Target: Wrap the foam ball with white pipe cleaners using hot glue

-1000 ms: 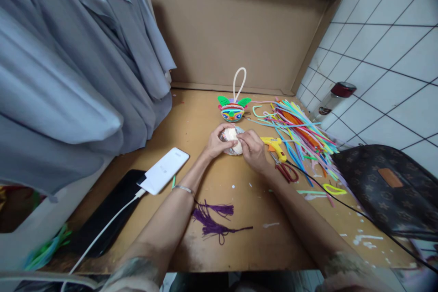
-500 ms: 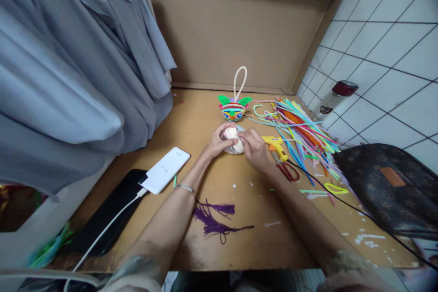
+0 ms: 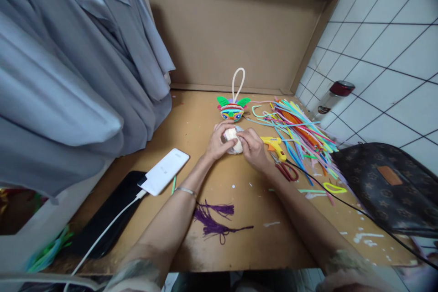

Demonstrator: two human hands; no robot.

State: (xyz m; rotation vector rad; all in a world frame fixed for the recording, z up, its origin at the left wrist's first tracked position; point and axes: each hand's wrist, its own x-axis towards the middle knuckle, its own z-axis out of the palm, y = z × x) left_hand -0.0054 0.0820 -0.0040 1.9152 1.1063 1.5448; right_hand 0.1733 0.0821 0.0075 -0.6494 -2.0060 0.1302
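Between my hands, over the middle of the table, is a round whitish piece (image 3: 233, 136) with a clear, shiny rim; its exact kind is not plain. My left hand (image 3: 219, 140) curls around its left side, thumb across the near part. From the right, my right hand (image 3: 252, 146) pinches at its edge with closed fingertips. Just beyond stands a colourful lion-head ornament (image 3: 232, 112) with green ears and a white loop on top. A yellow glue gun (image 3: 275, 146) lies right of my right hand, with red-handled scissors (image 3: 287, 171) below it.
Many coloured pipe cleaners (image 3: 303, 127) spread at the right, near a clear bottle (image 3: 326, 105) and a brown patterned bag (image 3: 383, 187). Purple tassels (image 3: 214, 223) lie in front. At left are a white power bank (image 3: 166, 171), a black tray-like slab (image 3: 106, 219) and hanging grey cloth (image 3: 102, 64).
The view has shifted very slightly. Both hands stay at the round piece, with only small finger movement.
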